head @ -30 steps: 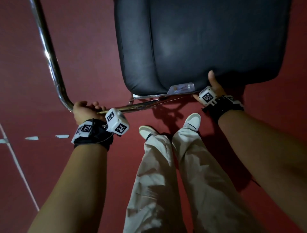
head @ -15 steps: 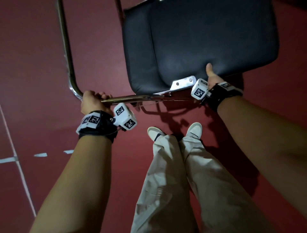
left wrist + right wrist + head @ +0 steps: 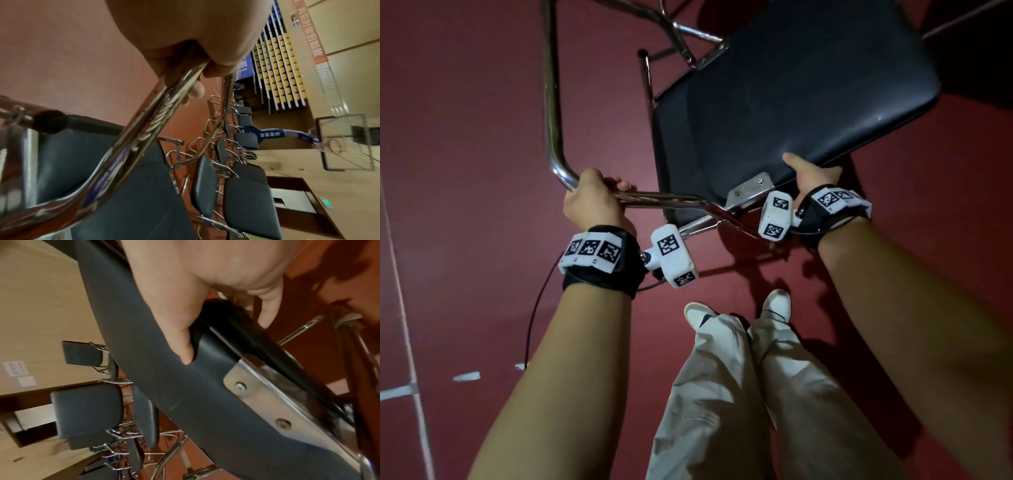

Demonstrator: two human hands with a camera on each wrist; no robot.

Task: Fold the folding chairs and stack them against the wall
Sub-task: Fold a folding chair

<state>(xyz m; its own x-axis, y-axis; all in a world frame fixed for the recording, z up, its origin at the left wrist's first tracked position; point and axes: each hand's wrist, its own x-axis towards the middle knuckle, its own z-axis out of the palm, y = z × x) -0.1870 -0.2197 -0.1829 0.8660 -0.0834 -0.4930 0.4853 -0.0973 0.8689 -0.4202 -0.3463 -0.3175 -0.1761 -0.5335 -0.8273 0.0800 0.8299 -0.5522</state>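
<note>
Left hand (image 3: 594,198): fingers curled round the chrome frame tube (image 3: 654,198) of the folding chair (image 3: 791,102), just past its bend. Right hand (image 3: 810,174): thumb pressed on top of the dark padded seat (image 3: 164,369), fingers wrapped under its edge, beside a metal bracket (image 3: 263,394) with 2 screws. Chair is held tilted above the red floor (image 3: 465,102). More chairs (image 3: 246,194) stand beyond the fingers.

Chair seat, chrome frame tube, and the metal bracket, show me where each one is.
Chair seat (image 3: 808,96), head view, middle of the dark cushion.
Frame tube (image 3: 550,102), head view, upright stretch.
Bracket (image 3: 257,395), right wrist view, plate between its screws.
</note>
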